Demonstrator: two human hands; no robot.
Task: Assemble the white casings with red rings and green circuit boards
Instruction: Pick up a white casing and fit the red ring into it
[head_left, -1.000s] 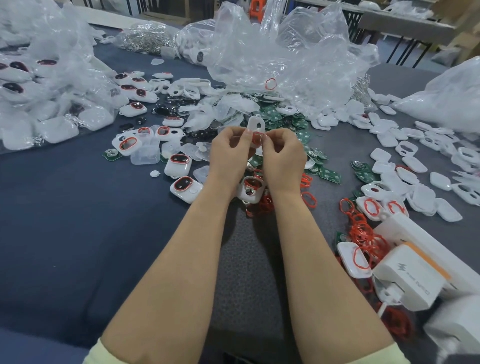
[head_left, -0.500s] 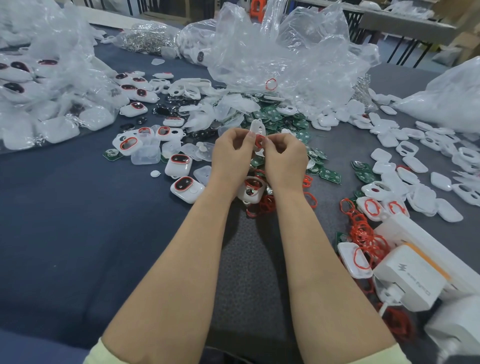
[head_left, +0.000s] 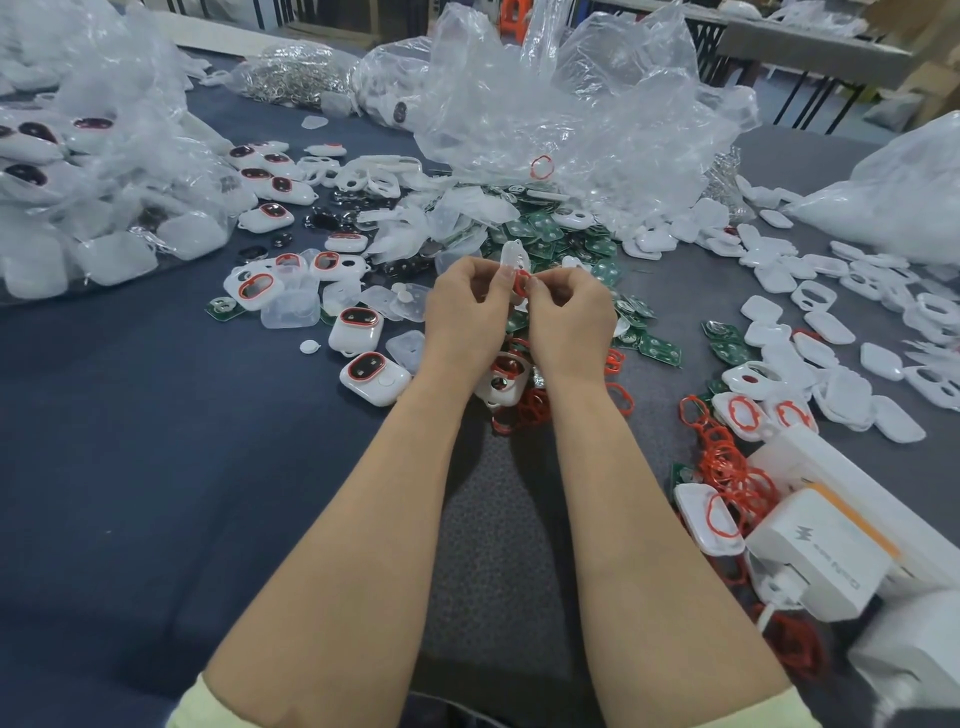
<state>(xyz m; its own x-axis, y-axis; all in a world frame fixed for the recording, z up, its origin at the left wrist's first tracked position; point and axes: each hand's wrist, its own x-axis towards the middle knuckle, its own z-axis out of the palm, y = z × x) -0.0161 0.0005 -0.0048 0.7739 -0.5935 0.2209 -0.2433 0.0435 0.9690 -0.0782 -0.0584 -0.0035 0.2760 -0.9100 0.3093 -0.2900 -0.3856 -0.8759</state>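
Head view. Left hand (head_left: 467, 306): grip pinches a white casing (head_left: 511, 257) above the counter (head_left: 156, 441). Right hand (head_left: 569, 312): grip pinches a red ring (head_left: 521, 282) against it. Green circuit boards (head_left: 660, 351) and loose rings (head_left: 727, 462) lie scattered below.

Left hand (head_left: 467, 306) holds casing (head_left: 510, 260) upright, right hand (head_left: 569, 312) pinches red ring (head_left: 521, 282) against it (boards (head_left: 550, 234) just behind).

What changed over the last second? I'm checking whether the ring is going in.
The white casing sank slightly between the left hand and right hand, and the red ring at its lower part now shows more. Both hands still grip the casing; the loose parts on the table lie as before.
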